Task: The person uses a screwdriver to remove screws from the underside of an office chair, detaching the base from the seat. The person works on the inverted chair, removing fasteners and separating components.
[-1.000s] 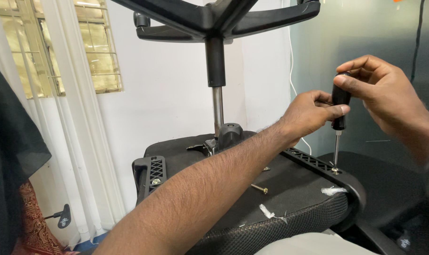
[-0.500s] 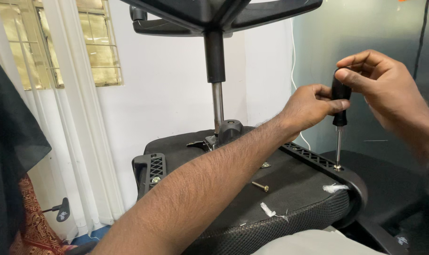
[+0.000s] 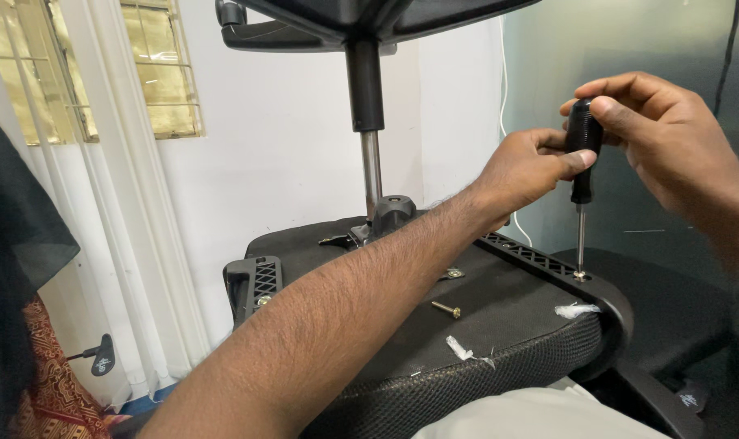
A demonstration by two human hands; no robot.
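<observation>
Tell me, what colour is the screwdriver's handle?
Black, on the screwdriver pinched by both the left hand and right hand; head view.

— What was cut off at twelve o'clock?
— The chair base (image 3: 369, 16); its arms ran past the top edge.
— And the screwdriver (image 3: 582, 154)?
— Its handle top sat hidden under the right hand (image 3: 670, 138). The screw (image 3: 580, 276) beneath the tip was too small to make out.

It looked like an office or plain workroom. An upturned office chair (image 3: 434, 325) filled the near middle. On the left, white curtains (image 3: 133, 203) hung before a barred window (image 3: 162, 73); a bare white wall (image 3: 288, 146) stood behind, and a frosted glass partition (image 3: 630, 49) on the far right.
</observation>
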